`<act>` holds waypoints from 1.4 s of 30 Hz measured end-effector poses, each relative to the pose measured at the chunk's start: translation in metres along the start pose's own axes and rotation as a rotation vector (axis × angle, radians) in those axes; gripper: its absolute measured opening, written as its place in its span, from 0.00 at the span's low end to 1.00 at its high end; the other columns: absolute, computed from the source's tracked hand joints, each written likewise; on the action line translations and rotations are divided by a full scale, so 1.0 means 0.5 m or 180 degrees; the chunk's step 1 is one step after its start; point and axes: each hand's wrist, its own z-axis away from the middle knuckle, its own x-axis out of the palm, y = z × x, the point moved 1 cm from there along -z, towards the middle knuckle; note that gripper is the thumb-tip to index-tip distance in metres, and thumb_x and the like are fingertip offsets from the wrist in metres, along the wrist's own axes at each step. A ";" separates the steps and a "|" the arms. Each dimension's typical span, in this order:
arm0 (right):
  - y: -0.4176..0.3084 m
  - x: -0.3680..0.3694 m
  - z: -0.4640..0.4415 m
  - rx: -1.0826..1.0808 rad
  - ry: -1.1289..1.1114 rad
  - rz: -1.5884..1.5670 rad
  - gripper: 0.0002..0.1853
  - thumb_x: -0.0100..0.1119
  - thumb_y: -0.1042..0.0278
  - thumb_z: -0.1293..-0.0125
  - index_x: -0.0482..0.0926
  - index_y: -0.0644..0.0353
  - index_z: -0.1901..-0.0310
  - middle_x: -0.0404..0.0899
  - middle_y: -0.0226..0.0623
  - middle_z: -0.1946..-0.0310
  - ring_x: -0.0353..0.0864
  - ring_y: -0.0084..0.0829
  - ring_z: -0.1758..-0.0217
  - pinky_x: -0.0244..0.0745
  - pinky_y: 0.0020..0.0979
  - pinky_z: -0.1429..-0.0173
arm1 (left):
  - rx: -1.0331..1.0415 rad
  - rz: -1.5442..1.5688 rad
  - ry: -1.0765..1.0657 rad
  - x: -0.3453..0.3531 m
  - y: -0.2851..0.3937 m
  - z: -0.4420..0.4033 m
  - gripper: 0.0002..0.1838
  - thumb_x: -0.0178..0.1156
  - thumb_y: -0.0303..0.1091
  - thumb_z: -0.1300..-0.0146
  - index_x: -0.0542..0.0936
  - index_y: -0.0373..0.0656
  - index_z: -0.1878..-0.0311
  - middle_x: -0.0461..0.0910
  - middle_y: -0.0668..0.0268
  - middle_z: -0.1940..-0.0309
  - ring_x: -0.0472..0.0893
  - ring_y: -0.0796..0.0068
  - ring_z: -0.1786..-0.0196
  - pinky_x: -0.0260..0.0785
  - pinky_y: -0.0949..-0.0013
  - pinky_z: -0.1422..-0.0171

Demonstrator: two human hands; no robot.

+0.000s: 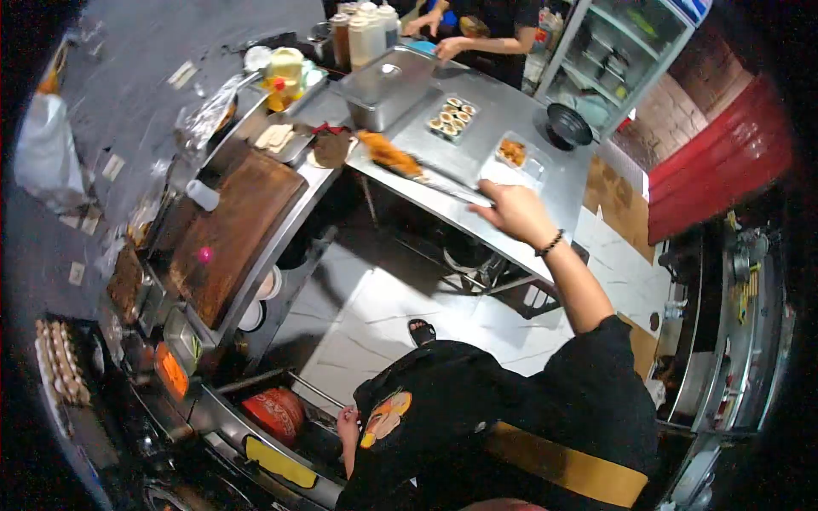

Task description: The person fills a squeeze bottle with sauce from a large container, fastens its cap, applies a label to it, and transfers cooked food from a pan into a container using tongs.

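My right hand [515, 210] is closed round the handle end of metal tongs [447, 183], reaching out over the front edge of the steel table [452, 204]. At the far end of the tongs is a long piece of orange-brown fried food [389, 156], held above the table's left corner. Beyond the tongs a clear tray of sliced rolls [452, 117] and an open clear box with orange food pieces [512, 152] rest on the table. Low beside my body is my left hand [348, 419], near the counter's metal rail; its fingers are too small to make out.
A brown cutting board [234, 230] lies on the left counter. Behind stand a steel container [388, 85] and squeeze bottles [366, 38]. A co-worker's hands [447, 47] are at the table's far side. A black bowl [568, 126] sits at the right, near a glass-door fridge [613, 60].
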 end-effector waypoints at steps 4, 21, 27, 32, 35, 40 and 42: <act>0.220 0.013 0.090 0.0620 -0.0186 0.0428 0.18 0.56 0.48 0.41 0.74 0.56 0.62 0.79 0.45 0.73 0.79 0.48 0.69 0.73 0.45 0.66 | 0.0287 -0.0763 0.0186 0.046 -0.039 -0.030 0.13 0.60 0.35 0.40 0.75 0.38 0.57 0.79 0.64 0.70 0.77 0.77 0.68 0.69 0.71 0.65; 0.519 0.078 0.212 0.0933 -0.0303 0.0373 0.28 0.60 0.45 0.45 0.73 0.59 0.50 0.79 0.51 0.72 0.78 0.50 0.67 0.72 0.44 0.63 | -0.0241 -0.0430 -0.0284 0.111 0.047 -0.095 0.15 0.59 0.28 0.41 0.71 0.36 0.51 0.78 0.60 0.72 0.79 0.72 0.72 0.70 0.72 0.69; 0.540 0.054 0.226 0.1070 -0.0331 0.0322 0.25 0.60 0.48 0.44 0.76 0.60 0.52 0.79 0.48 0.73 0.79 0.46 0.69 0.72 0.41 0.64 | -0.0237 -0.1261 -0.0342 0.133 0.079 -0.061 0.15 0.60 0.31 0.42 0.71 0.38 0.53 0.78 0.61 0.72 0.80 0.72 0.73 0.69 0.73 0.72; 0.544 0.060 0.225 0.1037 -0.0336 0.0208 0.25 0.60 0.48 0.44 0.77 0.63 0.54 0.80 0.50 0.71 0.80 0.47 0.68 0.73 0.41 0.62 | -0.0624 -0.0464 -0.0190 0.107 -0.064 -0.087 0.12 0.60 0.31 0.41 0.71 0.39 0.57 0.78 0.61 0.72 0.80 0.72 0.72 0.71 0.71 0.71; 0.545 0.058 0.220 0.1174 -0.0431 0.0139 0.25 0.60 0.48 0.43 0.77 0.63 0.54 0.80 0.51 0.71 0.80 0.47 0.67 0.73 0.41 0.62 | -0.0463 -0.0984 -0.0217 0.106 -0.018 -0.073 0.13 0.60 0.31 0.41 0.71 0.39 0.57 0.78 0.62 0.72 0.79 0.72 0.72 0.71 0.72 0.71; 0.556 0.059 0.203 0.1349 -0.0627 -0.0034 0.25 0.59 0.47 0.42 0.77 0.62 0.53 0.80 0.52 0.69 0.80 0.48 0.64 0.73 0.40 0.59 | -0.0439 -0.1276 -0.0133 0.122 0.058 -0.059 0.13 0.61 0.32 0.41 0.72 0.39 0.56 0.77 0.64 0.73 0.78 0.72 0.73 0.70 0.72 0.71; 0.557 0.060 0.196 0.1307 -0.0617 -0.0060 0.25 0.59 0.47 0.42 0.77 0.61 0.52 0.80 0.51 0.68 0.80 0.47 0.63 0.73 0.39 0.59 | -0.0360 -0.1237 -0.0156 0.126 0.062 -0.060 0.13 0.61 0.33 0.41 0.72 0.39 0.56 0.77 0.64 0.73 0.77 0.73 0.74 0.69 0.73 0.72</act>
